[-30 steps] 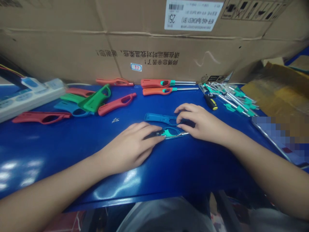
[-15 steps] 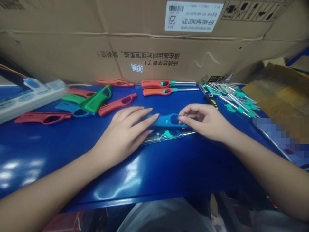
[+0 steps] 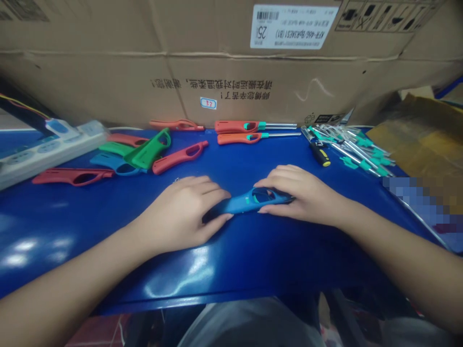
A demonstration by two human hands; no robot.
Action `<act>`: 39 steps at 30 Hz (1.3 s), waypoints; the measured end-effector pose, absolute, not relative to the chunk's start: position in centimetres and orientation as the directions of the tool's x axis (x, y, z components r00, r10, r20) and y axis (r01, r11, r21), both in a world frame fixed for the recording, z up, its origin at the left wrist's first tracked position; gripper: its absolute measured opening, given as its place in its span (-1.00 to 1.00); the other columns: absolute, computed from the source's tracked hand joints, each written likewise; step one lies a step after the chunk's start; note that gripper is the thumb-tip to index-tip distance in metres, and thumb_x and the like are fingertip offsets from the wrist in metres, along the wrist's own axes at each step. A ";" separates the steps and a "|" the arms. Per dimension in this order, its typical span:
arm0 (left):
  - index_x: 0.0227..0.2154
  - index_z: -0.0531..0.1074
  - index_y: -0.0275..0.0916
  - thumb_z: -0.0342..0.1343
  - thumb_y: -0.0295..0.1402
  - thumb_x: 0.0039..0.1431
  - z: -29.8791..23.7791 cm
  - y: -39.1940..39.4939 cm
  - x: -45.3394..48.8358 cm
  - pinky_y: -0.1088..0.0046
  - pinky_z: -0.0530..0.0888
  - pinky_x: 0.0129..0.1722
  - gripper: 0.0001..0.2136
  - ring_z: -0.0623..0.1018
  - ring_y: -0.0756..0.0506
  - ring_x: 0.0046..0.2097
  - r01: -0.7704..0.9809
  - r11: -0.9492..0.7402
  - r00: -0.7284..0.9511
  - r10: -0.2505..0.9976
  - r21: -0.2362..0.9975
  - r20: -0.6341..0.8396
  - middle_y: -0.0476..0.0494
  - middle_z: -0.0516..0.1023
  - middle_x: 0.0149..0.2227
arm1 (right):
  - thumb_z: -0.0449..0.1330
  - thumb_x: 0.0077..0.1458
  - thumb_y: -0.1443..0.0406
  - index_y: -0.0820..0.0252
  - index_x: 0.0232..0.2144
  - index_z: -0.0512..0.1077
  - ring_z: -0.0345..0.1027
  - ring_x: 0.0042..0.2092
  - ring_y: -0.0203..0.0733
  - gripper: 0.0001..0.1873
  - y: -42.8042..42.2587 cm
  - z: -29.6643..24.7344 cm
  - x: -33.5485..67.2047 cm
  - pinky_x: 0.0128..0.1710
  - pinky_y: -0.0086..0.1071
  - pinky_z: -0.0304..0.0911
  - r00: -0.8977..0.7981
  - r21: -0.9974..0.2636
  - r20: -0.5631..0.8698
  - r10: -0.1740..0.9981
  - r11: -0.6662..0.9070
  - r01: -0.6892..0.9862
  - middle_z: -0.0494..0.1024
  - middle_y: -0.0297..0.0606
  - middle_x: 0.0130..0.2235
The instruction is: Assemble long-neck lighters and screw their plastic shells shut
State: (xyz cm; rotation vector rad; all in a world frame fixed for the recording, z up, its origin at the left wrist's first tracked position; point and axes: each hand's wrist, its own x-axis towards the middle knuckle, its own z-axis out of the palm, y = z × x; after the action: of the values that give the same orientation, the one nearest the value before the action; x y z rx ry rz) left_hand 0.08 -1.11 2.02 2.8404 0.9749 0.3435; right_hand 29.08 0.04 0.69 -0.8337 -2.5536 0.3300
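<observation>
On the glossy tabletop (image 3: 253,260), left hand (image 3: 188,210) and right hand (image 3: 302,195) clasp a smooth, looped blue plastic casing (image 3: 239,204).

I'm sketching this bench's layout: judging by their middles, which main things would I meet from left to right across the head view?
White power strip → green casings → left hand → blue casing → right hand → pile of metal rods → brown cardboard.
</observation>
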 end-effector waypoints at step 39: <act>0.09 0.48 -0.27 0.02 -0.27 0.42 0.1 -0.5 0.4 0.25 0.54 -0.05 -0.70 0.57 -0.19 -0.06 0.579 -0.781 0.761 0.621 0.235 0.190 -0.24 0.55 -0.08 | 0.11 0.37 0.18 0.24 0.03 0.53 0.46 -0.08 -0.01 -0.66 0.3 0.5 29.5 -0.07 -0.15 0.30 -0.809 -0.123 0.166 0.564 0.826 0.551 0.58 -0.06 -0.07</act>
State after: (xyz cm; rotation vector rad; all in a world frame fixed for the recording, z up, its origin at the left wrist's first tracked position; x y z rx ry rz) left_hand 0.40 -0.53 0.06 2.7938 0.9589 0.3873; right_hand 29.55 0.31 0.50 -0.8678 -2.8132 0.1018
